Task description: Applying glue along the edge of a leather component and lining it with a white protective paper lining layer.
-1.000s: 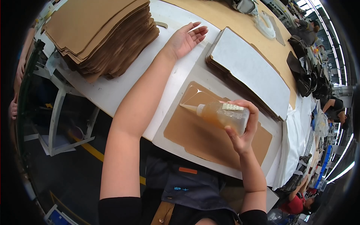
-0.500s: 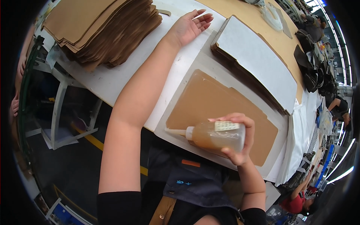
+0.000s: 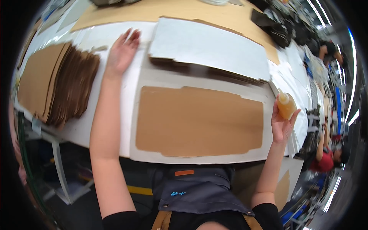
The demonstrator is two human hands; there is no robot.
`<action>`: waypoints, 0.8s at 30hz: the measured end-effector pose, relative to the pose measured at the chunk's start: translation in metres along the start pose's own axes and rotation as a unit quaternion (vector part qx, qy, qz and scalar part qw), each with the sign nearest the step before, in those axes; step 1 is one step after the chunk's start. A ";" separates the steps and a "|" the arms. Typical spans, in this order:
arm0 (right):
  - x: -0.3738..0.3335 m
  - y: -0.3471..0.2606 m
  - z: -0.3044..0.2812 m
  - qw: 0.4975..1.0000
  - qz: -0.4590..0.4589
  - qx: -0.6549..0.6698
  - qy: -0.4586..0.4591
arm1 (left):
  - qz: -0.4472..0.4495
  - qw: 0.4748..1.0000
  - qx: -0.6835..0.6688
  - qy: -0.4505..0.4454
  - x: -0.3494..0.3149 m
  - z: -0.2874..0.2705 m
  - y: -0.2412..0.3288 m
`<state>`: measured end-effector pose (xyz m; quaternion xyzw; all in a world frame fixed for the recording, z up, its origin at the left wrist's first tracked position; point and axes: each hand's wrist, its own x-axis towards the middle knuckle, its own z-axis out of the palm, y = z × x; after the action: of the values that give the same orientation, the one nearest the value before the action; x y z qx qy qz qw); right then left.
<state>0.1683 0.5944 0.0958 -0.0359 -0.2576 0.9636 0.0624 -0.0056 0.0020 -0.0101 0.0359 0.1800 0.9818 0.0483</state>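
Brown cardboard panel point(image 3: 199, 122) flat on a pale grey board point(image 3: 161, 73), squarely in front of the body, its long axis from left to right across the white tabletop point(image 3: 129, 92). Right hand point(image 3: 282, 129) just outside the panel's right short edge, and so the nearer of the two, with the panel off to its left. Fingers and thumb closed round a squeeze bottle point(image 3: 286, 107) of amber liquid, nozzle pointed away from the body. Left hand point(image 3: 123, 53) past the panel's far left corner, fingers loosely curled and partly spread, apparently round nothing; contact with the tabletop impossible to tell. Beyond the panel's far long edge, a white-topped stack point(image 3: 211, 48), roughly parallel to it; at far left, a pile of brown cardboard sheets point(image 3: 40, 82).
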 end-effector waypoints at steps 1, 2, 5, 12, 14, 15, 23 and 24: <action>-0.002 -0.017 -0.011 1.000 -0.020 -0.015 0.019 | 0.008 1.000 0.016 0.011 0.000 0.001 0.000; -0.004 -0.031 -0.022 0.998 -0.043 -0.047 0.012 | 0.019 0.999 0.033 0.026 0.000 0.005 -0.004; -0.008 -0.064 -0.033 0.972 -0.102 -0.209 0.038 | 0.019 0.997 0.064 0.032 0.001 0.007 -0.004; -0.006 -0.076 -0.019 0.884 -0.168 -0.435 0.030 | 0.031 0.995 0.090 0.031 -0.004 0.007 -0.002; -0.002 -0.074 -0.019 0.879 -0.172 -0.443 0.027 | 0.023 0.996 0.080 0.015 -0.005 0.003 0.004; -0.001 -0.074 -0.019 0.880 -0.176 -0.440 0.032 | 0.018 0.996 0.082 0.011 -0.005 0.004 0.004; 0.003 -0.073 -0.024 0.874 -0.156 -0.459 0.026 | 0.025 0.995 0.097 0.023 -0.003 0.008 0.001; 0.003 -0.072 -0.024 0.875 -0.157 -0.457 0.028 | 0.027 0.995 0.097 0.020 -0.003 0.007 0.002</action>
<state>0.1746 0.6683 0.1113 -0.0460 -0.6700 0.7143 0.1968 -0.0025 0.0025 -0.0026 0.0255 0.2745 0.9611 0.0142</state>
